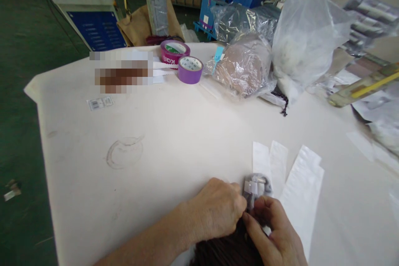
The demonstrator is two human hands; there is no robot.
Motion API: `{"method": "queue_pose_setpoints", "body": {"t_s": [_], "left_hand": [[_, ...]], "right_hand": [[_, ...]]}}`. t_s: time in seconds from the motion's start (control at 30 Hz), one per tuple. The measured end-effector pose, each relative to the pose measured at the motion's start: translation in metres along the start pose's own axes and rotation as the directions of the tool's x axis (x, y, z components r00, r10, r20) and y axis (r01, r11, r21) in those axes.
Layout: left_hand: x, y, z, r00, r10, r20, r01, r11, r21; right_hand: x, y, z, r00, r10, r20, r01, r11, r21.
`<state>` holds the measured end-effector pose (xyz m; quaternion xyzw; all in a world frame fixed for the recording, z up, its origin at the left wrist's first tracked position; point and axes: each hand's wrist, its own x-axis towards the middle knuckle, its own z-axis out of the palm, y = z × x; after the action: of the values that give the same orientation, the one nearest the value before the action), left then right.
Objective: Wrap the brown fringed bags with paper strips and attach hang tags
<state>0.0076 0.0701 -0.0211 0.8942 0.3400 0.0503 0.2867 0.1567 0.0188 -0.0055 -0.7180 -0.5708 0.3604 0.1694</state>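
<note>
At the lower middle, my left hand is closed, with its knuckles up and its fingertips against the lower left edge of a small clear plastic packet. Something grey shows inside the packet, too blurred to name. My right hand pinches the packet's lower end between thumb and fingers, close to the left fingertips. What the left fingers hold is hidden. Dark brown strands like hair lie below both hands, partly covered by them. Several flat white strips fan out on the table behind and beside the right hand.
On the white-covered table are a purple tape roll, a magenta tape roll and a barcode label. Plastic-wrapped bundles and a translucent bag stand farther back. A yellowish bar lies at right.
</note>
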Motion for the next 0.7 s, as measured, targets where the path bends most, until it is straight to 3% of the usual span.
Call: {"method": "queue_pose_setpoints", "body": {"t_s": [0.1,0.27,0.43,0.53,0.63,0.7], "left_hand": [[0.001,0.002,0.0,1.0,0.019,-0.012,-0.019,1.0,0.007],[0.0,0.001,-0.002,1.0,-0.002,-0.015,0.002,1.0,-0.006],[-0.001,-0.003,-0.006,0.999,-0.036,-0.003,0.036,0.999,-0.03],[-0.001,-0.003,-0.008,0.998,-0.059,0.013,0.06,0.998,-0.026],[0.0,-0.003,-0.009,0.996,-0.081,0.028,0.081,0.997,-0.012],[0.0,-0.002,-0.009,0.995,-0.093,0.025,0.093,0.996,-0.009]], "right_hand": [[-0.001,0.0,0.001,0.999,0.015,-0.03,-0.015,1.0,0.017],[-0.001,0.002,0.001,0.999,0.032,0.018,-0.033,0.997,0.076],[-0.002,0.009,0.001,0.999,-0.033,0.031,0.031,0.998,0.053],[0.0,0.01,-0.001,0.987,-0.148,0.058,0.15,0.988,-0.034],[0.004,0.005,-0.005,0.934,-0.334,0.125,0.351,0.923,-0.156],[0.007,-0.001,-0.008,0.902,-0.385,0.194,0.422,0.881,-0.216]]}}
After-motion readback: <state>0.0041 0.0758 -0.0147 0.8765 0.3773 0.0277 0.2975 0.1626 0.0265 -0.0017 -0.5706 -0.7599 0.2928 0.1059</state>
